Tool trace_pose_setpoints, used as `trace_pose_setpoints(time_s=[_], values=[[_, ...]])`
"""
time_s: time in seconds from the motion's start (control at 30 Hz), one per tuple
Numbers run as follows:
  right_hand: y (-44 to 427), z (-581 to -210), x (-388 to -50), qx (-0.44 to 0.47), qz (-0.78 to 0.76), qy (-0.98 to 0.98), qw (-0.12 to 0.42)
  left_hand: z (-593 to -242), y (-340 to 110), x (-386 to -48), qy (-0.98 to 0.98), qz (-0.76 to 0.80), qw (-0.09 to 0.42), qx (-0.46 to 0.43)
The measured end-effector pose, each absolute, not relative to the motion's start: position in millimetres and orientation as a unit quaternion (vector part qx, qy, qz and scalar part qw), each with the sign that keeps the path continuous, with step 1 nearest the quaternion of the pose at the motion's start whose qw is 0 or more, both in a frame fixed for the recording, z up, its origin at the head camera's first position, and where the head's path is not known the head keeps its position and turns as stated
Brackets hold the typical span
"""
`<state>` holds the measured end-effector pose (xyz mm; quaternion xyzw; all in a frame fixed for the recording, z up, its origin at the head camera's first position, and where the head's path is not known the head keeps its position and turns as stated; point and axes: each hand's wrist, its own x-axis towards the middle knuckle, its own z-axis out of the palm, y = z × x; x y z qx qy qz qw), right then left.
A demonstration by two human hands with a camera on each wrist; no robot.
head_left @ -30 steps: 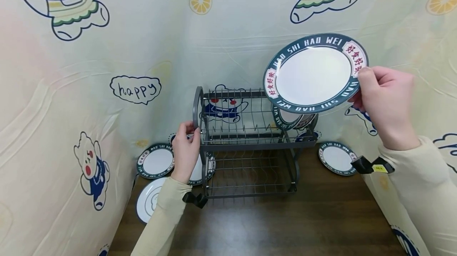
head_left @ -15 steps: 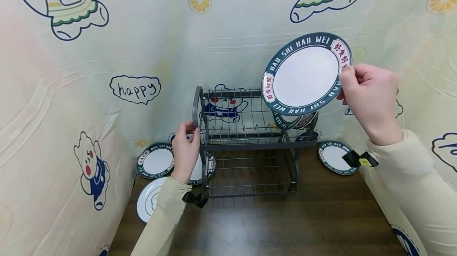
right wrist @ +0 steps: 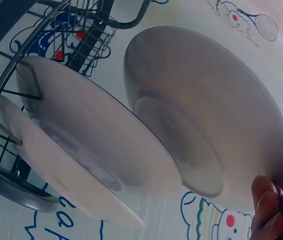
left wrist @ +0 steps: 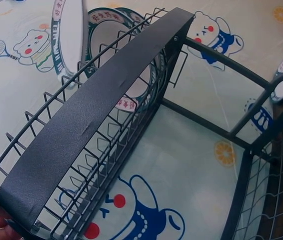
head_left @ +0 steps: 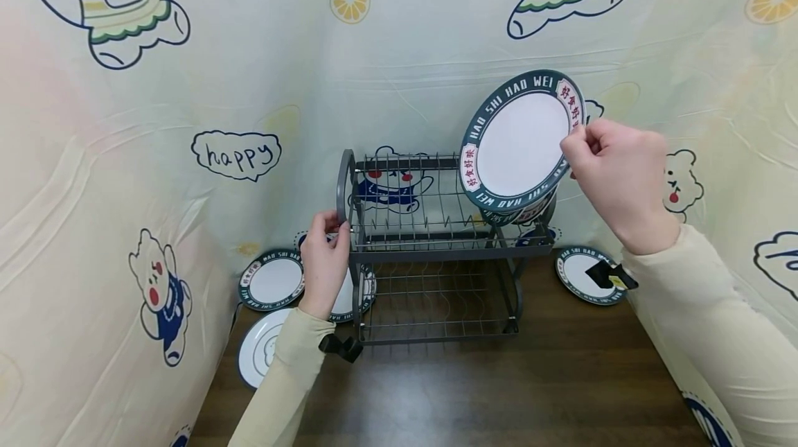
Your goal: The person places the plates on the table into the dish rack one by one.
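Observation:
My right hand [head_left: 623, 180] pinches the rim of a white plate [head_left: 520, 145] with a dark green lettered border, tilted above the right part of the rack's upper tier. In the right wrist view the held plate [right wrist: 206, 110] shows its underside beside two plates [right wrist: 101, 130] standing in the rack. My left hand [head_left: 324, 263] grips the left end frame of the dark two-tier wire rack [head_left: 411, 256]. The left wrist view shows the rack's end bar [left wrist: 86, 115] with fingers at its lower corner. Whether the held plate touches the rack is unclear.
Left of the rack, a green-rimmed plate [head_left: 272, 281], a white plate [head_left: 258, 350] and a partly hidden plate [head_left: 344, 298] are on the brown table [head_left: 474, 391]. Another plate [head_left: 576, 270] lies to the right. Patterned cloth hangs behind.
My right hand has moved left with the plate, now lower and tilted more steeply, covering more of the plates in the rack. The left hand has stayed on the rack.

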<state>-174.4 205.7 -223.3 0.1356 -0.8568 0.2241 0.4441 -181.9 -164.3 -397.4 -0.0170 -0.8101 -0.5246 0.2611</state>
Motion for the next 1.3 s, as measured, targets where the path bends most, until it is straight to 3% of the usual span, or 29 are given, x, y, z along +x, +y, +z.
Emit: trace_pose_setpoints(time_s=[0.27,1.3], values=[[197.7,-231.2,-180.5,0.19,0.13,-0.839,0.493,-397.7,-164.3,-182.5,-0.808,-0.528,0.261,-0.021],[158.9,-259.6,-185.5,0.187,0.02,-0.852,0.488,-398.4,-164.4,-182.9,-0.809,-0.523,0.268,-0.02]])
